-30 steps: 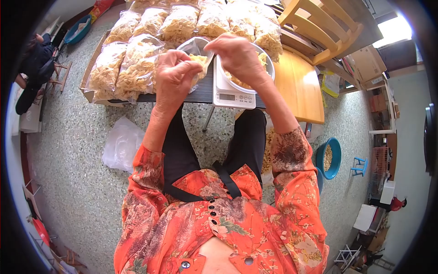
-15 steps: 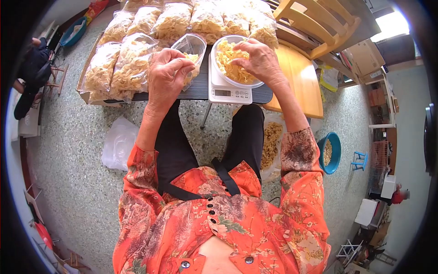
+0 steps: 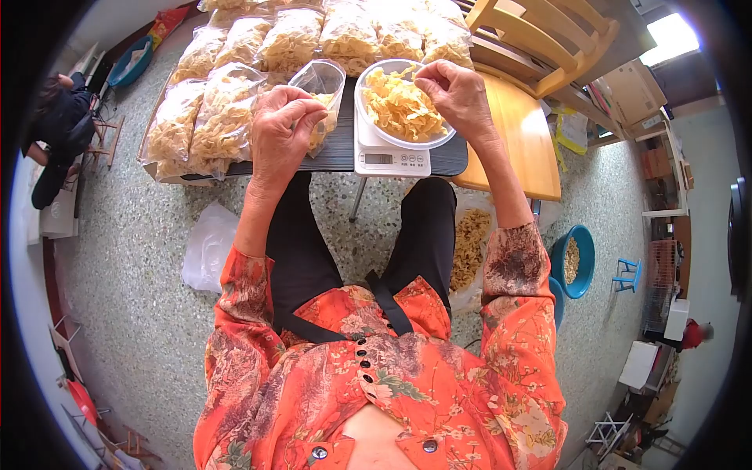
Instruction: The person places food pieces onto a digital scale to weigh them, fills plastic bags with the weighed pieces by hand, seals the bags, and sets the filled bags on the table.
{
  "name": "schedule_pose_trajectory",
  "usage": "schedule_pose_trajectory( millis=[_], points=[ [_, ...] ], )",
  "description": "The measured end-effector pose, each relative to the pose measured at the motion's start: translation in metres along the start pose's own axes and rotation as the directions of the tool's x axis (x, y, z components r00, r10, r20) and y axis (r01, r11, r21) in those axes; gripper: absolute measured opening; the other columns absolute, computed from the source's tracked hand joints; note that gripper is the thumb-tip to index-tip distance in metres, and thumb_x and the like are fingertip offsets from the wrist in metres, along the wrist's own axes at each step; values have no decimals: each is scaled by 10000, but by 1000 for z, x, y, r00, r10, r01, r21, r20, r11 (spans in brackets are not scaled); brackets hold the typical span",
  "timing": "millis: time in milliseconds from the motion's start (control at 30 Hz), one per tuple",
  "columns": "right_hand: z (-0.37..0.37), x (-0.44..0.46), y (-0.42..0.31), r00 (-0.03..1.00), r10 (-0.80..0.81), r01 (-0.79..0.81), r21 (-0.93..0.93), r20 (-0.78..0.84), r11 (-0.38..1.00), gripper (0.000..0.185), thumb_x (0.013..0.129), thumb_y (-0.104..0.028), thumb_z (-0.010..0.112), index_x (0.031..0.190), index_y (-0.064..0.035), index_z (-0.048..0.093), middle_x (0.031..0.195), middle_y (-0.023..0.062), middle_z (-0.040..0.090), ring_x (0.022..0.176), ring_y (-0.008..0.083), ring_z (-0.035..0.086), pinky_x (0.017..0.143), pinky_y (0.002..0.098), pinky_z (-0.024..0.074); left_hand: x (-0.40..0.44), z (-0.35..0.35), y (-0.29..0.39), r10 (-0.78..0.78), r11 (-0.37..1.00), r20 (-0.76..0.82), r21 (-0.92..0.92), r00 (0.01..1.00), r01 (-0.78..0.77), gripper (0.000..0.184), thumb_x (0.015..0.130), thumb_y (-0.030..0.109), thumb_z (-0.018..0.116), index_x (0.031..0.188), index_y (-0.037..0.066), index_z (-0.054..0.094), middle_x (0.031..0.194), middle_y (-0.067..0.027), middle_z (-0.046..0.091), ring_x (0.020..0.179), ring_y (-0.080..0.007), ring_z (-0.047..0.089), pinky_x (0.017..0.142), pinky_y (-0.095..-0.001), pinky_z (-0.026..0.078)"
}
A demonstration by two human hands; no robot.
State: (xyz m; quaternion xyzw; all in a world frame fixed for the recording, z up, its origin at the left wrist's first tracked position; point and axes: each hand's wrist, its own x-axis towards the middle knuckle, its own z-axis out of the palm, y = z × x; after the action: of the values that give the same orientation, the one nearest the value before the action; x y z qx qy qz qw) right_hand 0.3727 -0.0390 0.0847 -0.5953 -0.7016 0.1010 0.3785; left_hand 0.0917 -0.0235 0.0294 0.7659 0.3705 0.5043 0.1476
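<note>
With its fingers pinched, my left hand (image 3: 283,131) holds the edge of a clear plastic bag (image 3: 323,81), which stands open with some pale dried pieces inside. My right hand (image 3: 460,95) is closed at the right rim of a round white tub (image 3: 360,110); what its fingertips hold, if anything, is too small to make out. Curly yellowish pieces (image 3: 401,103) fill the tub. Under it is a white digital scale (image 3: 392,161), its display facing me. Filled clear bags (image 3: 227,113) stand in rows left of and behind my hands.
A wooden chair (image 3: 540,47) and a light wooden surface (image 3: 517,133) are at the right. Below lie a plastic bag (image 3: 210,249), an open bag of brown pieces (image 3: 470,249) and a teal basin (image 3: 578,262). A person in dark clothes (image 3: 66,117) is far left.
My right hand has moved from the open bag to the tub's right rim, by way of the tub's contents. My left hand still holds the bag, slightly lower than at first.
</note>
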Motion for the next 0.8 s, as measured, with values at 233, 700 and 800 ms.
schedule_pose_trajectory(
  millis=[233, 700, 800],
  points=[
    [29, 25, -5, 982, -73, 102, -168, 174, 980, 523, 802, -436, 794, 1093, -7, 721, 1003, 177, 729, 900, 257, 716, 839, 369, 550, 2, 2, 8, 33, 999, -4, 19, 999, -33, 82, 779, 44, 782, 856, 39, 754, 884, -55, 665, 894, -217, 622, 807, -344, 484],
    [58, 28, -8, 981, 11, 48, -295, 193, 954, 244, 801, -256, 729, 964, -76, 748, 876, 151, 723, 834, 307, 698, 814, 418, 542, -1, 0, 1, 16, 1000, -32, 1, 999, -16, 93, 757, 50, 788, 844, 50, 755, 872, -56, 660, 906, -239, 619, 802, -364, 491],
    [49, 26, -4, 985, -110, 137, -228, 130, 964, 178, 834, -201, 719, 946, -64, 741, 749, 120, 712, 710, 245, 691, 730, 364, 544, -2, 0, -1, 4, 1000, -48, -20, 999, -5, 95, 758, 51, 788, 846, 49, 755, 871, -57, 660, 899, -239, 620, 792, -361, 494]
  ],
)
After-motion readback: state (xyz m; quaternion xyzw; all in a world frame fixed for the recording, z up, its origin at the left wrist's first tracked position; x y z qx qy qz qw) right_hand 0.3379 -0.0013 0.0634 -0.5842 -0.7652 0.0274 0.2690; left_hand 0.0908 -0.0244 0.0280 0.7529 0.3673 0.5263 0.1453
